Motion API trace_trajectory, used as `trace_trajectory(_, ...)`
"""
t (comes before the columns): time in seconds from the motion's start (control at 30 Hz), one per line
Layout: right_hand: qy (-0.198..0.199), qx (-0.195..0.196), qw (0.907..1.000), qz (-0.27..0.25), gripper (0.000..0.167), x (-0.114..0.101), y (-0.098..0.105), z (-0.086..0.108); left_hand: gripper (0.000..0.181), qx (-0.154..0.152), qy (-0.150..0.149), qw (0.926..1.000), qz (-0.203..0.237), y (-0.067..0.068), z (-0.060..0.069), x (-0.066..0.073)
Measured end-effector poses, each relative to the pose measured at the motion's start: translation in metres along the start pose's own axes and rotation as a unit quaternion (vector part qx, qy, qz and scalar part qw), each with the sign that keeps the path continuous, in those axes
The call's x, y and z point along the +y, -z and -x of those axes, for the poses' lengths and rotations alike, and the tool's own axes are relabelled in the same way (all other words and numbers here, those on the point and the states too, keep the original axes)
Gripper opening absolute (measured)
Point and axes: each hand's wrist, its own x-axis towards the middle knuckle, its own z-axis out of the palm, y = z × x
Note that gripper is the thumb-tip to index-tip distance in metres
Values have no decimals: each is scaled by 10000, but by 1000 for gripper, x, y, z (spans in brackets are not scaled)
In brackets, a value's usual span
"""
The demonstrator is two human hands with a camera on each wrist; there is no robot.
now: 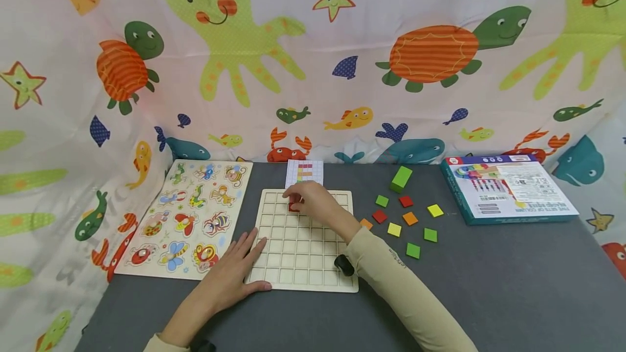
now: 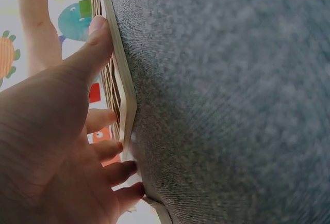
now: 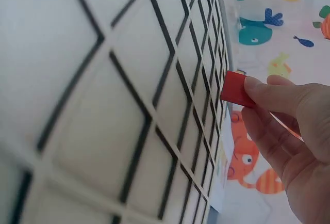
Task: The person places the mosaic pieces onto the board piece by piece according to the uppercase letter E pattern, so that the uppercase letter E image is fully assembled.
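Observation:
A pale wooden grid board (image 1: 308, 282) lies on the grey table. Over its upper rows, my right hand (image 1: 315, 202) pinches a red square tile (image 3: 236, 88) between thumb and fingers. In the right wrist view the tile is close to the board's far edge; whether it touches the board I cannot tell. My left hand (image 1: 232, 273) rests at the board's lower left corner, fingers extended along the left side and thumb (image 2: 95, 43) along the near edge. Just beyond the board is a pattern card (image 1: 305, 170) with coloured squares, partly hidden by my right hand.
Right of the board lie several loose tiles, among them a red tile (image 1: 406, 201), a yellow tile (image 1: 434, 211) and a green tile (image 1: 413, 250). Behind them is a green block (image 1: 401, 178). A flat box (image 1: 513, 189) lies farther right. An insect-picture board (image 1: 227, 173) is at left.

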Motion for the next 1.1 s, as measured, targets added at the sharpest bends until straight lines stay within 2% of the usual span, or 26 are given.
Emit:
trace_trajectory(0.37,-297,184,9994,57,19,4,-16,-7,95,14,17,10000,-1,-1,0,-1)
trace_trajectory(0.67,-497,-54,9986,198,20,5,-20,-7,95,15,39,10000,53,-2,0,-2)
trace_trajectory(0.8,-523,-113,9986,-55,23,6,-6,4,95,9,-33,10000,21,-2,-2,-2)
trace_trajectory(0.93,-503,79,9982,-329,25,13,17,23,95,34,-105,9999,-3,-2,-3,-1)
trace_trajectory(1.1,-481,288,9980,-304,27,29,45,53,95,84,-43,9999,97,-3,0,-1)
